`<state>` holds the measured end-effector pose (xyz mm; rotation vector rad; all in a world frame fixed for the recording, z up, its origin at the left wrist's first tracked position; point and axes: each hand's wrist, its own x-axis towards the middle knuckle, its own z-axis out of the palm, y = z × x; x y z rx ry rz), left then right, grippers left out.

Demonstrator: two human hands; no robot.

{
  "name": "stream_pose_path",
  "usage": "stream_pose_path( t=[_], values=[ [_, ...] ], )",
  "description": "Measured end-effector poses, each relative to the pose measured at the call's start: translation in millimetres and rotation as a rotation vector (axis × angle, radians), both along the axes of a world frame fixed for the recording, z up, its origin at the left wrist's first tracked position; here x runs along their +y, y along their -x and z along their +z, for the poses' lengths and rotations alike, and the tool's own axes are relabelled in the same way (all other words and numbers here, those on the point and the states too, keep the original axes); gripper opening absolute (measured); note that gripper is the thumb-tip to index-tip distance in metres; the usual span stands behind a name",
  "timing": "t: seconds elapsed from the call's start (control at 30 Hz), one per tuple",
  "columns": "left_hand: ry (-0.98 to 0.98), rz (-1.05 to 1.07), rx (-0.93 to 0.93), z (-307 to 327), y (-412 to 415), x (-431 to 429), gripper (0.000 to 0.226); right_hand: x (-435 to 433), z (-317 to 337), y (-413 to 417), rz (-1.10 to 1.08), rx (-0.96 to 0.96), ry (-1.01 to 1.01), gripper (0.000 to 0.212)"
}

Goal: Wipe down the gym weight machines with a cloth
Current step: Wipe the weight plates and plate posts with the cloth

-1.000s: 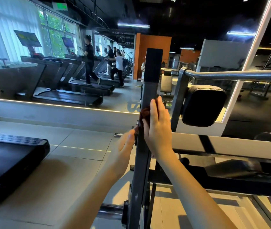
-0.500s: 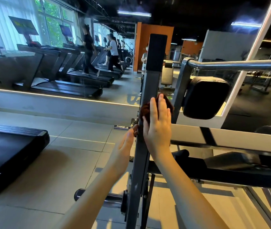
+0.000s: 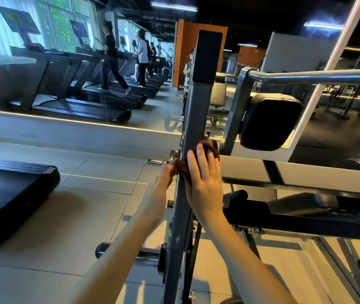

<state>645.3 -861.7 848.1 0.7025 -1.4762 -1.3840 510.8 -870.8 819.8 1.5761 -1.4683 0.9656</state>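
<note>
A grey upright post [image 3: 196, 110] of a weight machine rises through the middle of the view, with a black cap on top. A dark brown cloth [image 3: 210, 150] is wrapped around the post at mid-height. My right hand [image 3: 204, 183] presses the cloth flat against the post's near face, fingers straight and pointing up. My left hand [image 3: 163, 178] pinches the cloth's left end at the post's left side. Most of the cloth is hidden under my right hand.
A black pad [image 3: 269, 121] and a grey bar [image 3: 319, 76] stand right of the post, above a white beam [image 3: 306, 174]. A plate peg [image 3: 128, 252] sticks out low on the left. A treadmill deck [image 3: 10, 194] lies on the left. People walk on treadmills [image 3: 82, 106] behind.
My right hand and the cloth slid up the post and have come back down a little. The camera has tilted, showing more of the post's base. My left hand stays at the post's left side.
</note>
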Motion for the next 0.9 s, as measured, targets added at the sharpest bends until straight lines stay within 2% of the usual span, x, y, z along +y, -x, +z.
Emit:
stream_pose_path(
  t=[0.07, 0.13, 0.27, 0.33, 0.47, 0.57, 0.67, 0.73, 0.83, 0.9],
  values=[
    [-0.023, 0.0, -0.001, -1.3, -1.3, -0.1, 0.045, 12.5, -18.7, 2.1, -0.012, 0.061, -0.047, 0.052],
    [-0.026, 0.002, -0.018, -2.5, -1.4, 0.1, 0.045, 10.5, -8.8, 3.6, -0.033, 0.109, -0.024, 0.051],
    [-0.025, 0.017, -0.016, -1.3, -1.0, -1.5, 0.044, -8.6, 24.8, -6.1, -0.06, 0.004, 0.048, 0.052],
    [-0.028, 0.013, -0.011, -0.9, -2.0, -2.4, 0.041, -5.8, 9.8, -10.2, -0.038, -0.06, 0.021, 0.055],
    [-0.026, -0.022, -0.014, -4.5, -6.0, -1.1, 0.041, 19.3, -44.1, -8.6, -0.025, 0.015, -0.092, 0.063],
    [-0.04, -0.027, -0.058, -8.4, -7.2, 1.7, 0.04, 18.6, -27.4, -7.2, -0.037, 0.032, -0.062, 0.065],
    [-0.064, -0.018, -0.067, -10.7, -7.0, 3.0, 0.037, 4.8, -4.2, -8.2, -0.024, -0.097, -0.037, 0.059],
    [-0.076, -0.027, -0.073, -12.2, -7.5, 3.3, 0.036, 7.4, -18.6, -13.4, -0.017, -0.165, -0.039, 0.057],
    [-0.065, -0.049, -0.089, -14.8, -9.0, 3.8, 0.038, 22.3, -51.6, -20.8, -0.013, -0.131, -0.068, 0.06],
    [-0.078, -0.045, -0.091, -13.8, -9.4, 4.7, 0.034, 26.6, -54.1, -18.6, 0.025, -0.133, -0.056, 0.054]
  ],
)
